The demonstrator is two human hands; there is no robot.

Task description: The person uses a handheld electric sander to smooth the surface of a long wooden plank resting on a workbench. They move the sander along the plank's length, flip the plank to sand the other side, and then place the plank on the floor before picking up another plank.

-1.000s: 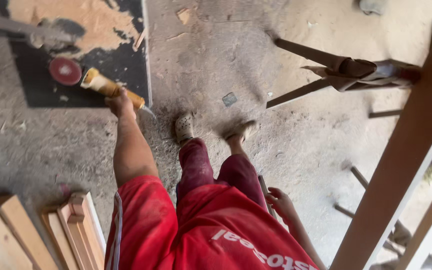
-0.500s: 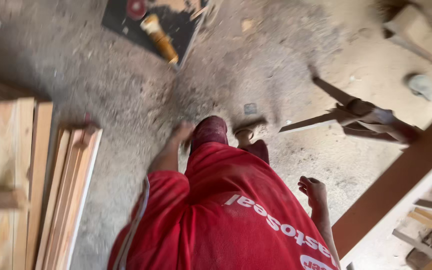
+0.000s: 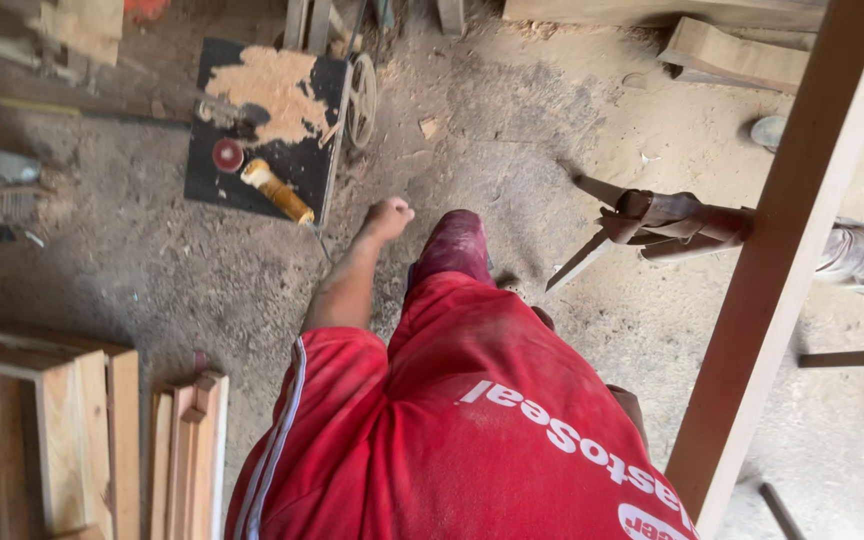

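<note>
While I am walking, my left hand (image 3: 389, 216) is swinging fisted and empty
I am keeping it aimed toward the yellow-handled tool (image 3: 276, 190); my right hand is hiding

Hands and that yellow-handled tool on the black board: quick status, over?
Left hand fisted, holding nothing visible, in the air near the yellow-handled tool on the black board. Right hand hidden behind red shirt. Bare dusty floor between.

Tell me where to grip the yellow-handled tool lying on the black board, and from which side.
Grip the yellow-handled tool around the middle of its cylindrical handle, coming from above with the fingers wrapped across it. It lies flat and diagonal on the black board, its metal tip pointing towards the board's near-right edge. The left hand, closed and empty, is nearest, just right of that tip; the red disc lies close by.
</note>
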